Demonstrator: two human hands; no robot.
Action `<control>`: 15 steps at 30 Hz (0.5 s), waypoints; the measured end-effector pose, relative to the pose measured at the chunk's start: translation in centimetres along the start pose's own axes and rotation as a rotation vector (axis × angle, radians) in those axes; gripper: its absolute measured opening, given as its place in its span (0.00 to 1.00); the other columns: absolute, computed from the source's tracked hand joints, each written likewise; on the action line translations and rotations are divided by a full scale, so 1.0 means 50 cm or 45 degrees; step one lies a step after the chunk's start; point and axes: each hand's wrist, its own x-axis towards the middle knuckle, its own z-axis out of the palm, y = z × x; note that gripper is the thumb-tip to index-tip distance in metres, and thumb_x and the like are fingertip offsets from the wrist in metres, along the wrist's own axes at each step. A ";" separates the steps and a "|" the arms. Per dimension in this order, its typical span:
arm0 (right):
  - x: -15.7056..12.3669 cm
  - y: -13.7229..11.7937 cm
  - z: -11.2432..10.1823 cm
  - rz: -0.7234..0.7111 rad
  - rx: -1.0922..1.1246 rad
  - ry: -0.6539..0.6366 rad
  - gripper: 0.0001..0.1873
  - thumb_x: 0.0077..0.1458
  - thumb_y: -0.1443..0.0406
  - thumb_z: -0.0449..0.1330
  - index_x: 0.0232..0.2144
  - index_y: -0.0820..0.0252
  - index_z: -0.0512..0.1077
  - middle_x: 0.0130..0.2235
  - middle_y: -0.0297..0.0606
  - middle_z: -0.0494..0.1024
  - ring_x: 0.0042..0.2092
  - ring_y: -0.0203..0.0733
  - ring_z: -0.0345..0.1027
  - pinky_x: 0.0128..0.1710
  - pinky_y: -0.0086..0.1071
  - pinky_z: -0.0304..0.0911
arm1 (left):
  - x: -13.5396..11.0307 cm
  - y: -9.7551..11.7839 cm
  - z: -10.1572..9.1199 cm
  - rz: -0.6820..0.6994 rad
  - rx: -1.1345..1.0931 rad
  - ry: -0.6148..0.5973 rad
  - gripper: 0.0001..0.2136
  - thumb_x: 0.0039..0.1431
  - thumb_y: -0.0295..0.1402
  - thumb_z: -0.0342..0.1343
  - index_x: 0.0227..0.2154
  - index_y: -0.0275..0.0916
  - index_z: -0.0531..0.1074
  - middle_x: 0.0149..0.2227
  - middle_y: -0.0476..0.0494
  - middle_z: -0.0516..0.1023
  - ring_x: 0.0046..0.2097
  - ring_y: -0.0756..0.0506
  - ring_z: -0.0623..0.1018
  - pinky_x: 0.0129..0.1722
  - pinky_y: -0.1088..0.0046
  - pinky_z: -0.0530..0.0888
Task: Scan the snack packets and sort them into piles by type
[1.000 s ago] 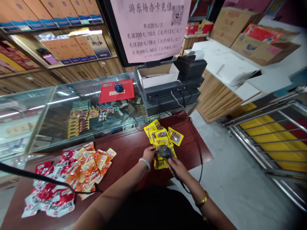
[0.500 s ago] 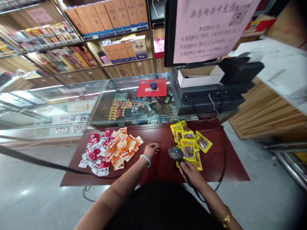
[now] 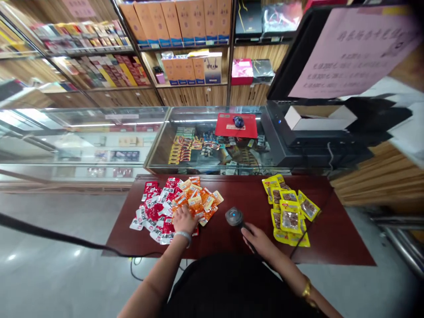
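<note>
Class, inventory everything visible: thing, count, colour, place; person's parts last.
Table: one, reddish, foreground
Yellow packets: about ten, yellow, table's right
Orange packets: many, orange, table's left
Other packets: many, red/white, table's left end
Scanner: one, grey, over table
Glass cases: several, clear, behind table
Mat: one, red, on glass cases
Mouse: one, blue, on mat
Monitor: one, black, upper right
Sheet: one, pink, on monitor
Open box: one, white, below monitor
Shelf boxes: many, mixed, background
Left hand: one, bare, over orange packets
Right hand: one, bare, holding scanner
</note>
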 end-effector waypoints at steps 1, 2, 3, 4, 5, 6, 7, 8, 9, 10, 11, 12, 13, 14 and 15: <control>0.003 -0.004 0.006 0.010 -0.011 0.015 0.33 0.48 0.39 0.58 0.43 0.59 0.68 0.19 0.23 0.63 0.17 0.30 0.52 0.15 0.25 0.48 | -0.002 -0.003 0.002 0.036 0.032 -0.001 0.32 0.52 0.53 0.56 0.53 0.33 0.65 0.50 0.29 0.71 0.54 0.32 0.69 0.52 0.58 0.65; 0.005 -0.007 0.011 0.017 -0.020 0.031 0.33 0.48 0.39 0.58 0.42 0.60 0.68 0.19 0.23 0.63 0.17 0.30 0.52 0.16 0.25 0.48 | -0.004 -0.005 0.003 0.069 0.057 -0.002 0.31 0.53 0.52 0.56 0.53 0.33 0.66 0.50 0.29 0.71 0.54 0.32 0.69 0.52 0.58 0.64; 0.007 -0.011 0.013 0.018 -0.030 0.050 0.33 0.48 0.39 0.58 0.42 0.60 0.69 0.19 0.23 0.63 0.17 0.30 0.52 0.16 0.25 0.48 | -0.005 -0.004 0.003 0.099 0.078 -0.005 0.30 0.53 0.52 0.55 0.52 0.33 0.66 0.50 0.29 0.71 0.54 0.32 0.69 0.52 0.58 0.64; 0.008 -0.014 0.014 0.017 -0.041 0.067 0.33 0.48 0.39 0.58 0.41 0.60 0.69 0.19 0.23 0.63 0.17 0.30 0.52 0.16 0.25 0.48 | -0.005 -0.003 0.002 0.123 0.097 -0.011 0.29 0.54 0.51 0.55 0.51 0.32 0.67 0.50 0.29 0.71 0.54 0.32 0.69 0.52 0.58 0.64; 0.008 -0.017 0.013 0.013 -0.052 0.084 0.32 0.48 0.39 0.58 0.41 0.60 0.69 0.19 0.24 0.63 0.17 0.30 0.53 0.16 0.25 0.48 | -0.003 -0.001 0.001 0.138 0.113 -0.022 0.28 0.54 0.51 0.55 0.49 0.31 0.68 0.49 0.29 0.72 0.53 0.32 0.69 0.52 0.58 0.64; 0.009 -0.019 0.011 0.009 -0.060 0.097 0.32 0.48 0.39 0.58 0.41 0.60 0.69 0.19 0.24 0.63 0.18 0.31 0.53 0.16 0.25 0.49 | -0.001 0.000 -0.001 0.145 0.126 -0.036 0.27 0.54 0.50 0.55 0.48 0.31 0.69 0.49 0.29 0.72 0.53 0.32 0.70 0.51 0.59 0.64; 0.010 -0.020 0.007 0.006 -0.063 0.108 0.32 0.48 0.39 0.58 0.40 0.60 0.69 0.19 0.24 0.64 0.18 0.31 0.53 0.16 0.25 0.49 | 0.001 0.001 -0.003 0.148 0.133 -0.050 0.25 0.55 0.49 0.55 0.46 0.31 0.70 0.49 0.29 0.72 0.53 0.32 0.70 0.51 0.60 0.65; 0.011 -0.020 0.002 0.005 -0.061 0.111 0.32 0.48 0.39 0.58 0.40 0.60 0.69 0.19 0.24 0.64 0.18 0.31 0.54 0.16 0.25 0.49 | 0.005 0.002 -0.004 0.151 0.135 -0.060 0.23 0.55 0.48 0.54 0.44 0.32 0.70 0.48 0.30 0.72 0.53 0.33 0.71 0.51 0.60 0.65; 0.013 -0.019 -0.005 0.004 -0.052 0.108 0.32 0.48 0.39 0.58 0.41 0.60 0.69 0.19 0.24 0.64 0.18 0.31 0.54 0.16 0.25 0.49 | 0.008 0.002 -0.005 0.154 0.130 -0.071 0.21 0.56 0.46 0.54 0.43 0.33 0.71 0.48 0.31 0.73 0.53 0.33 0.71 0.50 0.61 0.65; 0.016 -0.017 -0.012 0.004 -0.039 0.098 0.32 0.49 0.39 0.57 0.41 0.60 0.69 0.19 0.24 0.64 0.17 0.31 0.54 0.16 0.25 0.49 | 0.012 0.001 -0.005 0.163 0.119 -0.087 0.18 0.57 0.45 0.53 0.41 0.34 0.71 0.48 0.32 0.73 0.52 0.34 0.72 0.50 0.62 0.66; 0.019 -0.016 -0.020 0.006 -0.025 0.083 0.33 0.49 0.39 0.57 0.41 0.59 0.69 0.18 0.24 0.64 0.17 0.30 0.54 0.16 0.25 0.49 | 0.016 0.000 -0.006 0.173 0.100 -0.111 0.15 0.58 0.43 0.52 0.39 0.36 0.71 0.47 0.33 0.74 0.52 0.36 0.73 0.49 0.63 0.66; 0.023 -0.015 -0.028 0.009 -0.012 0.065 0.33 0.49 0.38 0.57 0.42 0.59 0.68 0.18 0.23 0.64 0.17 0.30 0.53 0.16 0.25 0.49 | 0.019 0.000 -0.007 0.180 0.071 -0.149 0.14 0.59 0.42 0.51 0.38 0.37 0.70 0.45 0.35 0.75 0.50 0.37 0.74 0.47 0.64 0.67; 0.027 -0.014 -0.037 0.011 -0.001 0.049 0.33 0.49 0.38 0.57 0.42 0.59 0.68 0.18 0.23 0.64 0.16 0.30 0.53 0.15 0.25 0.49 | 0.022 -0.001 -0.008 0.170 0.034 -0.202 0.12 0.60 0.42 0.50 0.37 0.38 0.70 0.43 0.36 0.77 0.48 0.38 0.75 0.45 0.66 0.67; 0.031 -0.013 -0.046 0.011 0.005 0.038 0.32 0.49 0.38 0.57 0.41 0.59 0.68 0.18 0.23 0.64 0.16 0.30 0.53 0.15 0.25 0.49 | 0.024 -0.001 -0.011 0.139 -0.008 -0.266 0.11 0.60 0.41 0.48 0.36 0.39 0.69 0.40 0.38 0.77 0.45 0.39 0.76 0.43 0.67 0.68; 0.035 -0.013 -0.054 0.009 0.007 0.034 0.31 0.49 0.38 0.57 0.39 0.58 0.68 0.18 0.23 0.64 0.16 0.30 0.53 0.15 0.25 0.49 | 0.025 0.000 -0.014 0.094 -0.050 -0.325 0.11 0.61 0.41 0.47 0.36 0.40 0.68 0.37 0.39 0.78 0.43 0.40 0.77 0.40 0.68 0.68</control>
